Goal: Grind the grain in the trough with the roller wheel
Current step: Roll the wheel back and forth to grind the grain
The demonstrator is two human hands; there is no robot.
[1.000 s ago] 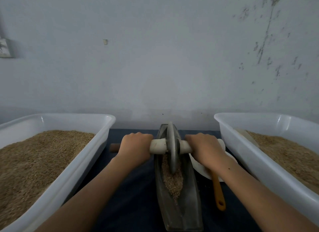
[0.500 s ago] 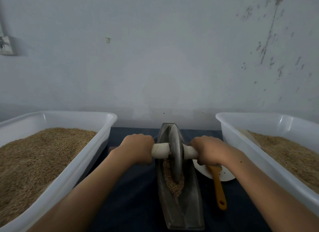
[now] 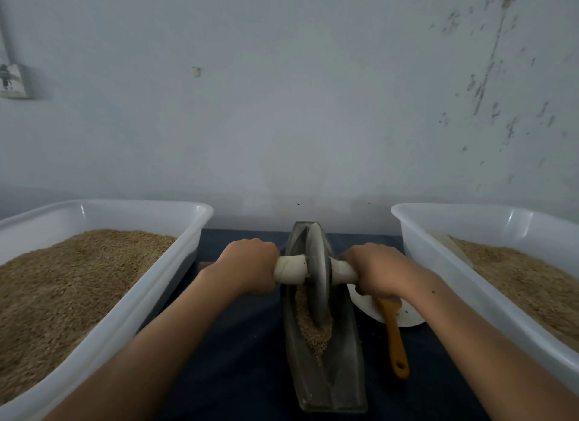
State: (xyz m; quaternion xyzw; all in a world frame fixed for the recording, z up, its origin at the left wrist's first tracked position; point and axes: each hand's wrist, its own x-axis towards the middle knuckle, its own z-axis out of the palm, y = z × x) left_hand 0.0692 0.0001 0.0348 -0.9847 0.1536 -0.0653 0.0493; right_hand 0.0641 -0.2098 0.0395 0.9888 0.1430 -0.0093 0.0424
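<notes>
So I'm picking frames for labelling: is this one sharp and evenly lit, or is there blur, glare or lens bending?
Head view: dim, flat light; wide-angle lens bows the left bin and right bin outward; small glints on the bin rims; roller wheel, left hand and right hand reasonably sharp; grain at the left frame edge smeared.

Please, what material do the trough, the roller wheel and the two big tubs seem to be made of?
Trough: probably cast metal or stone, dull dark grey, worn.
Roller wheel: likely metal, grey with a soft sheen; its axle looks wrapped in pale cloth or tape.
Tubs: plastic, translucent white, glossy highlights on the rims.
</notes>
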